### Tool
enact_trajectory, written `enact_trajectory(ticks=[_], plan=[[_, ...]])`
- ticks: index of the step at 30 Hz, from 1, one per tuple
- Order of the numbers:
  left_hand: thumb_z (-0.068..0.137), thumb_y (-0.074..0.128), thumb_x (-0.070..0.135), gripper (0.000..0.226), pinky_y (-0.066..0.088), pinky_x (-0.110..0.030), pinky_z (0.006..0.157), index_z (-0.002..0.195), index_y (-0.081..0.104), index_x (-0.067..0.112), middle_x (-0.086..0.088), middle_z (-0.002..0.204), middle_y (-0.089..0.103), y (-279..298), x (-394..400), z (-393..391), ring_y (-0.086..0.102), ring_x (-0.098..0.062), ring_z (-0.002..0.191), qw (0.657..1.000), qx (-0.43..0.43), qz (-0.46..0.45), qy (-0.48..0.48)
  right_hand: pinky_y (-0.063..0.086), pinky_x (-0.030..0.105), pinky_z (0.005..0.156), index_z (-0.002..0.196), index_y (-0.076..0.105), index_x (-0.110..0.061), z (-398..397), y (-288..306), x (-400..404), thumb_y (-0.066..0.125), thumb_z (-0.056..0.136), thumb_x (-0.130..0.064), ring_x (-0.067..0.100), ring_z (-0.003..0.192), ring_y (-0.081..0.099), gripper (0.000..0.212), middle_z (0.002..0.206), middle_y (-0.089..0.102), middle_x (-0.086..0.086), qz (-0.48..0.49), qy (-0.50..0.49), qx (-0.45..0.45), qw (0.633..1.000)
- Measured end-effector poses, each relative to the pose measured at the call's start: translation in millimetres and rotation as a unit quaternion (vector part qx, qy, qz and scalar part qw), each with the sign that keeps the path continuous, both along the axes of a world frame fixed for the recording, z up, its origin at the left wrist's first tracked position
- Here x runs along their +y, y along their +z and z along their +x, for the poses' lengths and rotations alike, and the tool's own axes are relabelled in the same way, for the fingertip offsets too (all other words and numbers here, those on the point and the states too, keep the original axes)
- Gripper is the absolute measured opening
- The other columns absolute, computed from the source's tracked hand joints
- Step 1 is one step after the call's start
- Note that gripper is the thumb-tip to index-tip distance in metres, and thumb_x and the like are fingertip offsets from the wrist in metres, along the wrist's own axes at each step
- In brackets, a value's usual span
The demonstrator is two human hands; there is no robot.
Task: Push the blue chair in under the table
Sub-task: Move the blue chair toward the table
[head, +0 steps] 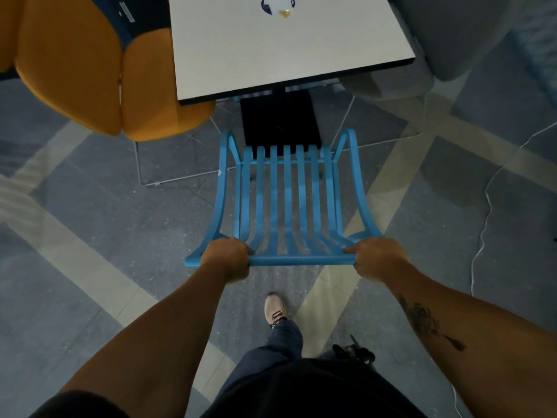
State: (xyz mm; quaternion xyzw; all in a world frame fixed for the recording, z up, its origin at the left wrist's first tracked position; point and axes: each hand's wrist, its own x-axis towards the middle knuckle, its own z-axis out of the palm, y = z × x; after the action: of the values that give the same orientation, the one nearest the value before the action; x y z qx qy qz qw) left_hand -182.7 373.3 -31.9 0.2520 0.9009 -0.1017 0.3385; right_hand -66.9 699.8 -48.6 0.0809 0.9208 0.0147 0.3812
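Observation:
The blue chair (286,191) with a slatted seat and back stands on the floor in front of me, its seat facing the white square table (286,52). The seat's front edge lies just short of the table's black pedestal base (278,119), outside the tabletop's near edge. My left hand (227,257) is shut on the left end of the chair's top back rail. On the right end of that rail my right hand (375,259) is closed.
An orange upholstered chair (84,67) on a white wire frame stands left of the table, close to the blue chair's front left corner. A grey armchair (470,34) sits at the right. A cable (482,230) runs across the floor at right. My foot (275,309) is behind the chair.

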Motion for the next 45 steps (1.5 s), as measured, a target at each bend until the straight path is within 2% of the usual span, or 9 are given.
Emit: enact_trajectory(ticks=[4, 15, 22, 27, 31, 34, 39, 43, 45], plan=[[0.096, 0.063, 0.035, 0.038, 0.061, -0.045, 0.091, 0.132, 0.070, 0.045, 0.004, 0.114, 0.072, -2, 9, -11, 0.070, -0.021, 0.103, 1.000, 0.005, -0.002, -0.006, 0.053, 0.045, 0.092, 0.145, 0.046, -0.054, -14, 1, 14, 0.045, 0.095, -0.039, 0.023, 0.114, 0.062, 0.052, 0.139, 0.060, -0.004, -0.006, 0.024, -0.009, 1.000], [0.096, 0.062, 0.037, 0.042, 0.062, -0.046, 0.092, 0.136, 0.068, 0.049, 0.005, 0.117, 0.073, 0, 48, -37, 0.071, -0.022, 0.106, 1.000, 0.017, -0.010, 0.023, 0.054, 0.048, 0.091, 0.145, 0.046, -0.053, -57, 3, 55, 0.043, 0.094, -0.041, 0.026, 0.112, 0.061, 0.052, 0.137, 0.060, -0.001, -0.018, 0.046, -0.018, 0.999], [0.092, 0.064, 0.032, 0.044, 0.059, -0.040, 0.084, 0.132, 0.070, 0.049, 0.009, 0.113, 0.074, 5, 66, -55, 0.072, -0.020, 0.102, 0.999, 0.017, -0.008, 0.050, 0.051, 0.046, 0.089, 0.144, 0.047, -0.055, -79, -2, 74, 0.041, 0.094, -0.039, 0.026, 0.111, 0.062, 0.053, 0.136, 0.061, 0.001, -0.016, 0.064, 0.009, 0.998], [0.094, 0.066, 0.032, 0.042, 0.062, -0.043, 0.089, 0.132, 0.071, 0.047, 0.009, 0.108, 0.073, 6, 75, -62, 0.072, -0.019, 0.100, 0.998, 0.006, -0.012, 0.059, 0.053, 0.042, 0.080, 0.145, 0.049, -0.050, -90, -8, 89, 0.042, 0.094, -0.041, 0.023, 0.098, 0.063, 0.051, 0.122, 0.064, 0.001, -0.014, 0.114, 0.022, 0.993], [0.096, 0.065, 0.035, 0.037, 0.063, -0.044, 0.088, 0.130, 0.071, 0.049, 0.010, 0.104, 0.072, 6, 87, -71, 0.071, -0.018, 0.096, 0.998, 0.011, -0.008, 0.066, 0.051, 0.043, 0.079, 0.143, 0.050, -0.051, -104, -6, 100, 0.044, 0.095, -0.044, 0.024, 0.099, 0.063, 0.049, 0.123, 0.064, 0.000, -0.010, 0.119, 0.034, 0.992], [0.096, 0.067, 0.037, 0.038, 0.063, -0.046, 0.093, 0.132, 0.071, 0.047, 0.008, 0.110, 0.074, 5, 97, -81, 0.072, -0.019, 0.102, 0.997, 0.023, -0.003, 0.068, 0.052, 0.043, 0.078, 0.138, 0.056, -0.052, -119, -4, 111, 0.045, 0.093, -0.041, 0.023, 0.098, 0.063, 0.048, 0.119, 0.066, -0.001, -0.012, 0.111, 0.039, 0.993], [0.095, 0.071, 0.037, 0.043, 0.061, -0.047, 0.098, 0.137, 0.068, 0.046, 0.006, 0.112, 0.074, 1, 108, -97, 0.071, -0.018, 0.104, 0.998, 0.021, -0.006, 0.063, 0.053, 0.042, 0.070, 0.132, 0.060, -0.052, -133, -5, 126, 0.045, 0.091, -0.039, 0.021, 0.084, 0.061, 0.047, 0.101, 0.065, -0.003, -0.012, 0.114, 0.060, 0.992], [0.095, 0.070, 0.036, 0.042, 0.061, -0.046, 0.096, 0.136, 0.069, 0.047, 0.008, 0.108, 0.073, -5, 107, -103, 0.070, -0.016, 0.100, 0.998, 0.026, -0.001, 0.053, 0.053, 0.043, 0.078, 0.135, 0.058, -0.053, -139, -7, 129, 0.046, 0.089, -0.041, 0.025, 0.096, 0.064, 0.049, 0.115, 0.067, 0.000, -0.025, 0.112, 0.065, 0.991], [0.095, 0.070, 0.036, 0.039, 0.062, -0.044, 0.094, 0.133, 0.070, 0.046, 0.010, 0.104, 0.071, -7, 107, -103, 0.070, -0.014, 0.097, 0.999, 0.030, 0.001, 0.043, 0.053, 0.043, 0.079, 0.135, 0.058, -0.052, -138, -7, 129, 0.049, 0.089, -0.041, 0.024, 0.096, 0.064, 0.048, 0.115, 0.067, -0.001, -0.033, 0.103, 0.068, 0.992]])
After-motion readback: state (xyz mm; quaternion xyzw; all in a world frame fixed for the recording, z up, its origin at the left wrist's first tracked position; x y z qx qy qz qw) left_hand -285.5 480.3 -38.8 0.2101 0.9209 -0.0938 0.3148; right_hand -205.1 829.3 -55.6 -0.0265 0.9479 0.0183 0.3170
